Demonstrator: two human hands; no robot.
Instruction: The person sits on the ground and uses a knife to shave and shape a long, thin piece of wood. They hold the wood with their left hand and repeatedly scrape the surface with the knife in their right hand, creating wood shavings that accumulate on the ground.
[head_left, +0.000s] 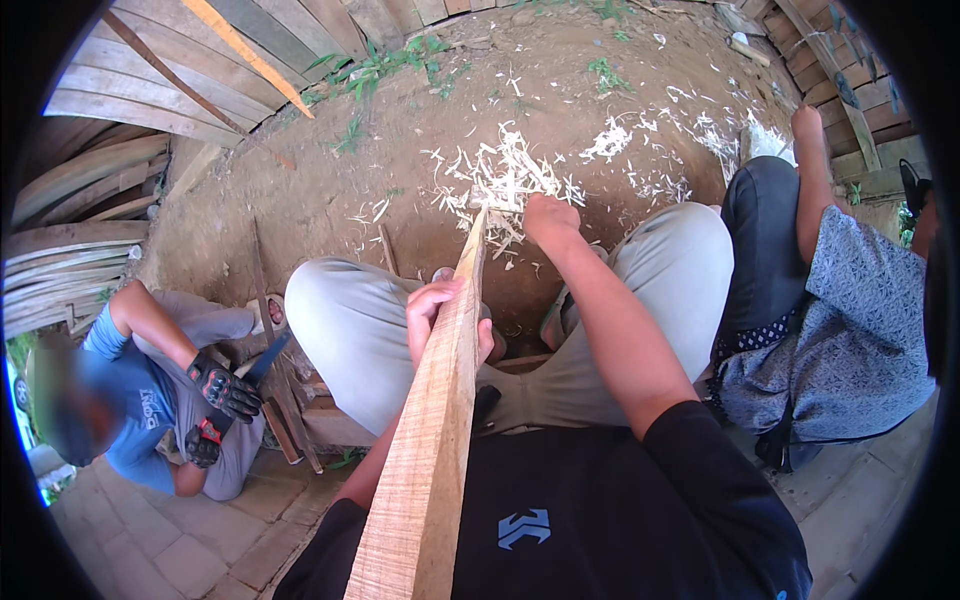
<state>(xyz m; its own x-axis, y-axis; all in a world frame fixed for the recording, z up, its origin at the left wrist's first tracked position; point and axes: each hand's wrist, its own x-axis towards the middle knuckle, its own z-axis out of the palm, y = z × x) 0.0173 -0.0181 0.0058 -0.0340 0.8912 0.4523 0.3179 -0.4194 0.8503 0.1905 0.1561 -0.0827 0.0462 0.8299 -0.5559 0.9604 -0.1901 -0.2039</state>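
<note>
A long, squared piece of pale wood [425, 440] runs from the bottom of the view, along my chest, and narrows to a pointed far end between my knees. My left hand [437, 312] wraps round it below the tapered part, fingers over the left side. By the tip, my right hand [550, 218] is closed in a fist, with a thin edge showing between it and the wood. What that fist grips is mostly hidden. Pale wood shavings [510, 172] lie heaped on the ground beyond the tip.
At left sits a person in a blue shirt [150, 385], whose gloved hands are beside a dark blade [268, 357]. Another person in a patterned grey shirt [850, 330] sits close on my right. Stacked planks [75, 250] stand at far left; bare earth [330, 190] stretches ahead.
</note>
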